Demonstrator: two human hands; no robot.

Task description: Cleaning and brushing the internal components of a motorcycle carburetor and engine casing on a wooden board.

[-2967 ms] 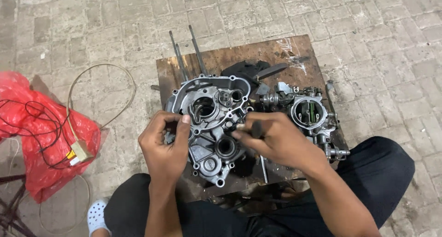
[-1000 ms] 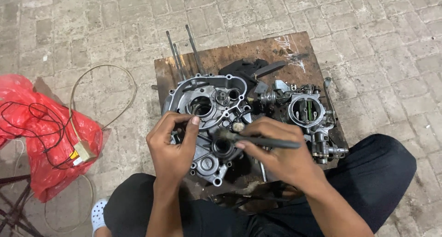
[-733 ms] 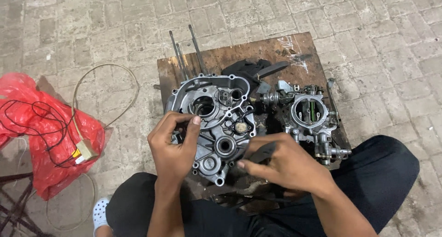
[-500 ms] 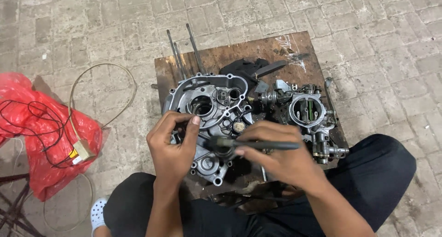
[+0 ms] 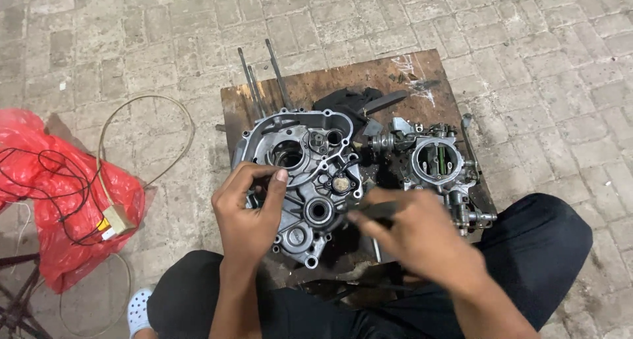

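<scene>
Gripping one grey engine case (image 5: 300,174), the left hand (image 5: 247,210) had fingers curled on its edge. Right hand (image 5: 422,237) pinched one dark tool (image 5: 376,212); one carburetor (image 5: 438,164) sat right.

- My left hand (image 5: 247,210) and right hand (image 5: 422,237) are bare, no sleeves.
- Black trousers (image 5: 527,247) fill the frame's bottom.
- A white perforated clog (image 5: 138,310), lower left.

One engine case half (image 5: 303,174), one carburettor (image 5: 438,164), three metal rods (image 5: 260,82), one red bag (image 5: 59,200), two hands (image 5: 247,210)
</scene>
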